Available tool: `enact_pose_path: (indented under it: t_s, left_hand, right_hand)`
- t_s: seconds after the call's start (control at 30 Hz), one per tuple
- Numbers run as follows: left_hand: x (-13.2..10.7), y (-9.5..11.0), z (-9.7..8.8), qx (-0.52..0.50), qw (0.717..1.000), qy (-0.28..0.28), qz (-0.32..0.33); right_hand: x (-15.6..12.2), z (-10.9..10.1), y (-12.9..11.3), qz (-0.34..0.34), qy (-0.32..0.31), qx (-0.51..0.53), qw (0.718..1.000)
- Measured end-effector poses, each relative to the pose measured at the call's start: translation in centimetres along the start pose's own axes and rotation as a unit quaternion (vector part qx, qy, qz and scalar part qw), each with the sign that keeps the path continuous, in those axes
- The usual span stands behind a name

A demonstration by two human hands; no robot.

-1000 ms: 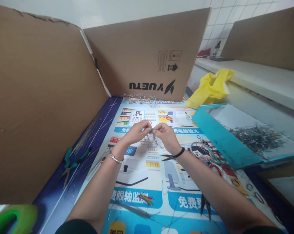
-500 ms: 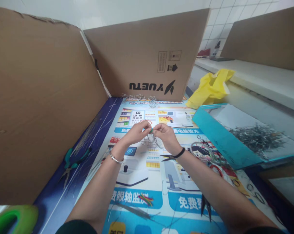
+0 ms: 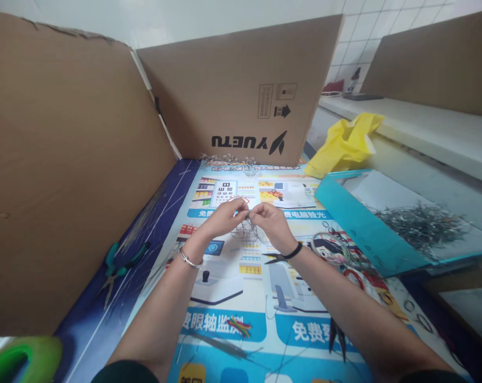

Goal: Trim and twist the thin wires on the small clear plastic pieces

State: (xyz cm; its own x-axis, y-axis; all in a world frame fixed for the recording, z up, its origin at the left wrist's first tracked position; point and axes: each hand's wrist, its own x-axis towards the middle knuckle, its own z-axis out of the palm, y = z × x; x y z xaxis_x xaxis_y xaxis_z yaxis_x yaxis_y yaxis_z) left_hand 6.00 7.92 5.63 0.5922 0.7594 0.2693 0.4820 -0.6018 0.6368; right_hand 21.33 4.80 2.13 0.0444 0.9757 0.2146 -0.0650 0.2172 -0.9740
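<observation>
My left hand (image 3: 228, 217) and my right hand (image 3: 273, 222) meet over the middle of the printed sheet, fingertips pinched close together. Between them they grip a tangle of thin bent wire (image 3: 246, 231), whose loose loops hang below the fingers. The exact spot being pinched is covered by the fingertips. Just under my right wrist, dark pointed blades (image 3: 275, 258) lie on the sheet. Nearer to me is a small bundle of coloured strands (image 3: 239, 326), with a bunch of straight thin wires (image 3: 221, 346) beside it.
Teal-handled pliers (image 3: 119, 270) lie at left. A turquoise box (image 3: 371, 234) at right holds a heap of wire pieces (image 3: 424, 227), with a yellow bag (image 3: 345, 143) behind. Coiled wire (image 3: 332, 249) sits beyond my right forearm. Cardboard panels (image 3: 241, 96) wall the back and left.
A bit of green that showed between my fingertips is now hardly visible. The wire loops below have shifted slightly, while both hands stay almost in the same place.
</observation>
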Motion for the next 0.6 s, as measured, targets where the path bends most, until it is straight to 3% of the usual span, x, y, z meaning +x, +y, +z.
enact_pose_path:
  t_s: [0.6]
  left_hand:
    - [-0.05,-0.04,-0.17,-0.023,1.000,0.000,0.004]
  right_hand:
    - [0.13,0.07,0.24,-0.005,0.014,-0.018,1.000]
